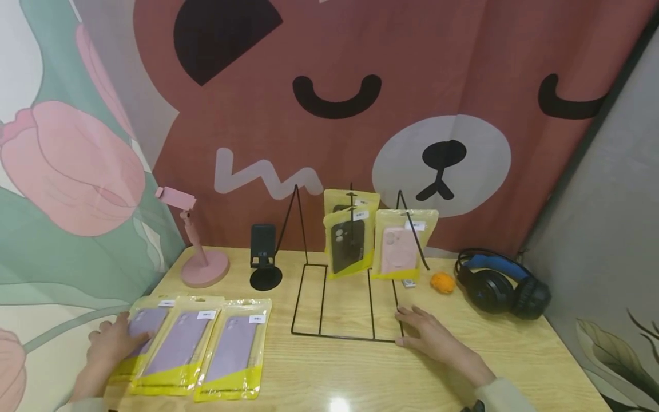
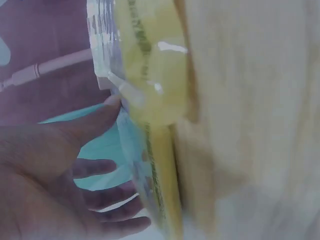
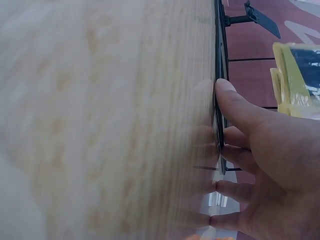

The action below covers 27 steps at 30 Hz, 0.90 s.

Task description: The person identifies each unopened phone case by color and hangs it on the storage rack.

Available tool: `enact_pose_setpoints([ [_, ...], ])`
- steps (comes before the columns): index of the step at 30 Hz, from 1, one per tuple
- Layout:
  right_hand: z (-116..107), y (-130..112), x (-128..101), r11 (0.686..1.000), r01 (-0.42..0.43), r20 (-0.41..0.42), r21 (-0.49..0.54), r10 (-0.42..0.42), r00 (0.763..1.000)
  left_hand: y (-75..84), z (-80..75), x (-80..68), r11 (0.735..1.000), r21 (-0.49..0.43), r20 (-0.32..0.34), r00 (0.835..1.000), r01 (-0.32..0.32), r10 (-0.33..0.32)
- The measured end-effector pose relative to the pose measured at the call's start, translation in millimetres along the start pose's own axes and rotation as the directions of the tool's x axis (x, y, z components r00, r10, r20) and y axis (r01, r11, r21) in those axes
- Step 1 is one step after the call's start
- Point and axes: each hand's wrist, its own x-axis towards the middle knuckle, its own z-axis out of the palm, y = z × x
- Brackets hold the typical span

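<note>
Three clear-and-yellow pouches with purple phone cases lie overlapping at the front left of the table. On the leftmost pouch (image 1: 146,323) rests the thumb of my left hand (image 1: 109,346), its fingers spread along the outer edge. Beside it are the middle pouch (image 1: 180,343) and the right-hand pouch (image 1: 234,349). My right hand (image 1: 435,335) touches the front right corner of a black wire rack (image 1: 345,337), thumb at the front bar, fingers extended on the table. From the rack hang two pouches with dark cases (image 1: 347,246) and one pouch with a pink case (image 1: 399,252).
A pink stand (image 1: 205,268) and a black phone stand (image 1: 264,246) are at the back left. Right of the rack are a small orange object (image 1: 443,282) and black-and-blue headphones (image 1: 496,289). A bear-print curtain (image 1: 329,149) hangs behind the wooden table (image 1: 309,372).
</note>
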Motion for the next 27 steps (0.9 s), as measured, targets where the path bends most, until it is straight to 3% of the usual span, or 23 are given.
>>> enact_pose_setpoints([
  [4, -0.7, -0.5, 0.7, 1.0, 0.003, -0.007, 0.001, -0.003, 1.0, 5.3, -5.1, 4.0, 1.0, -0.021, -0.072, 0.997, -0.013, 0.011],
  [8, -0.9, -1.4, 1.1, 1.0, 0.016, -0.011, 0.0, -0.016, 1.0, 12.5, -23.2, 1.9, 0.996, 0.006, -0.176, 0.98, -0.091, 0.091],
  [10, -0.7, -1.3, 0.7, 1.0, 0.017, -0.007, 0.005, -0.017, 1.0, 21.6, -36.4, -4.7, 0.99, 0.026, -0.268, 0.953, -0.139, 0.141],
  [12, -0.8, -1.3, 0.0, 1.0, 0.019, -0.003, 0.009, -0.019, 1.0, 36.9, -51.3, -15.4, 0.985, 0.031, -0.371, 0.913, -0.168, 0.167],
  [15, -1.0, 0.1, -0.6, 1.0, 0.025, 0.001, 0.006, -0.025, 1.0, 66.5, -69.3, -30.6, 0.966, -0.031, -0.545, 0.814, -0.258, 0.2],
  [17, -1.1, 0.8, -0.5, 0.999, 0.031, 0.003, 0.004, -0.031, 1.0, 87.9, -78.1, -40.2, 0.925, -0.15, -0.57, 0.795, -0.348, 0.207],
  [18, -1.1, 1.1, -0.2, 0.999, 0.034, 0.005, 0.002, -0.034, 0.999, 99.2, -80.3, -44.8, 0.888, -0.224, -0.564, 0.797, -0.4, 0.217],
  [19, -1.1, 1.3, 0.1, 0.999, 0.036, 0.007, 0.002, -0.036, 0.999, 110.0, -80.4, -48.6, 0.835, -0.313, -0.547, 0.805, -0.452, 0.23],
  [20, -1.1, 1.5, 0.4, 0.999, 0.035, 0.01, 0.002, -0.035, 0.999, 120.6, -78.9, -52.4, 0.768, -0.412, -0.516, 0.82, -0.491, 0.248],
  [21, -1.0, 1.7, 0.6, 0.999, 0.033, 0.013, 0.002, -0.033, 0.999, 131.1, -75.7, -55.7, 0.682, -0.516, -0.483, 0.833, -0.518, 0.268],
  [22, -1.0, 1.8, 0.8, 1.0, 0.031, 0.015, 0.002, -0.031, 0.999, 141.3, -71.6, -59.7, 0.593, -0.625, -0.432, 0.858, -0.508, 0.28],
  [23, -1.0, 1.7, 0.9, 1.0, 0.031, 0.016, 0.002, -0.031, 0.999, 151.4, -64.7, -62.5, 0.488, -0.707, -0.413, 0.859, -0.512, 0.302],
  [25, -0.5, 1.3, 1.3, 1.0, 0.029, 0.019, 0.003, -0.029, 0.999, 167.3, -49.6, -66.3, 0.324, -0.804, -0.384, 0.852, -0.498, 0.356],
  [26, -0.1, 1.1, 1.5, 1.0, 0.028, 0.021, 0.005, -0.028, 0.999, 173.5, -42.0, -67.5, 0.26, -0.832, -0.375, 0.843, -0.49, 0.386],
  [27, 0.3, 0.5, 1.8, 1.0, 0.028, 0.023, 0.009, -0.028, 0.999, 178.5, -34.9, -69.1, 0.221, -0.853, -0.36, 0.84, -0.472, 0.405],
])
